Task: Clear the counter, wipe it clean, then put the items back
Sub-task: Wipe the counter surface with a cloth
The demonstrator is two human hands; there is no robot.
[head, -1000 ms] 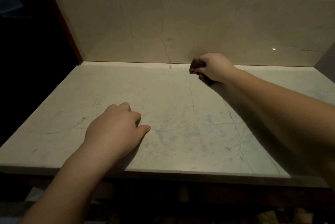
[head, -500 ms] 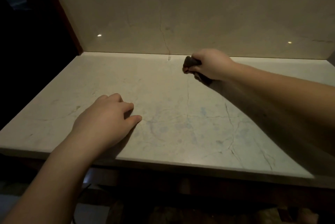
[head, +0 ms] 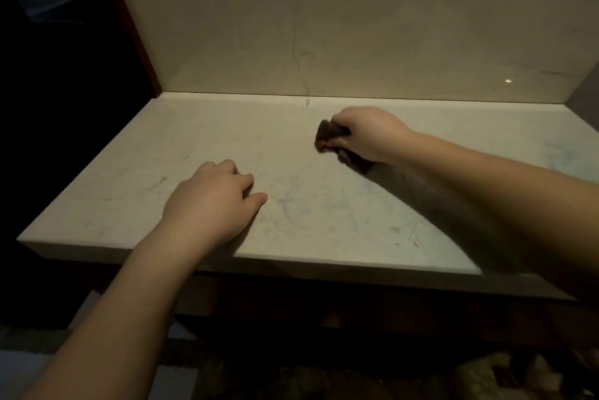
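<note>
Marble counter (head: pixel 201 140) holds no items, left hand (head: pixel 207 202) resting on it near the front edge with loosely curled fingers, right hand (head: pixel 369 134) farther back gripping a bunched dark cloth (head: pixel 329 135), probably soft, light, best held balled.

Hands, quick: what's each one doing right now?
Left hand: open, resting on the counter, holding nothing.
Right hand: closed around a dark cloth, against the counter.

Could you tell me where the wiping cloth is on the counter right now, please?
In the head view, the dark cloth is bunched in the right hand, pressed on the counter right of centre, near the backsplash.
</note>
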